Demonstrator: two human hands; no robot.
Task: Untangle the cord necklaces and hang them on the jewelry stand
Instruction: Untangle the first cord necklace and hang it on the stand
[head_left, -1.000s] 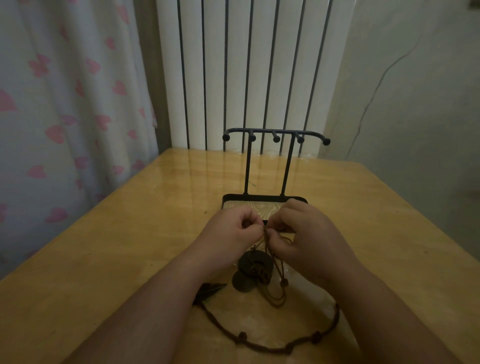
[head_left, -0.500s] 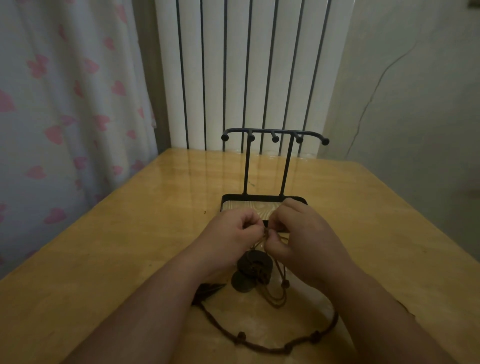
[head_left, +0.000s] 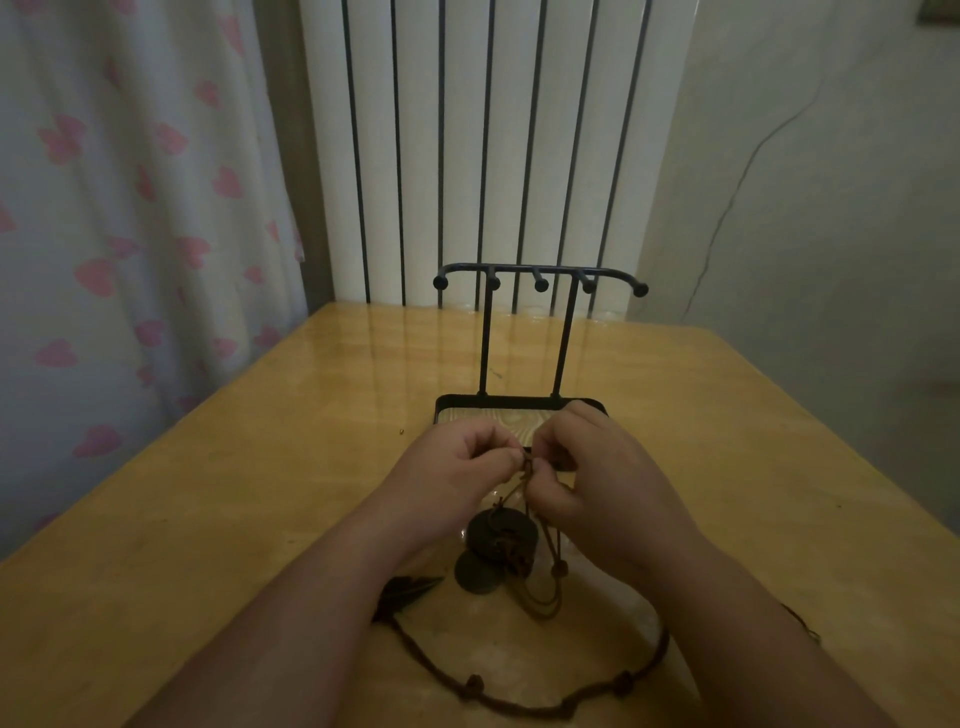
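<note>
Left hand (head_left: 460, 470) and right hand (head_left: 602, 483) meet just in front of the jewelry stand (head_left: 537, 275) base, fingers curled, each pinching the tangled cord necklaces (head_left: 527, 467) at a knot between thumb and fingertip; dark disc pendants (head_left: 498, 540) sit below the pinch; a beaded cord loop (head_left: 519, 704) lies on the table (head_left: 260, 493), farther from the stand.

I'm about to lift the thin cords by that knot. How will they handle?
Likely floppy: the thin cords sag in slack loops below the knot that the left hand and right hand pinch. The disc pendants would probably swing and weigh them down. The beaded cord on the table may drag along if entangled.
</note>
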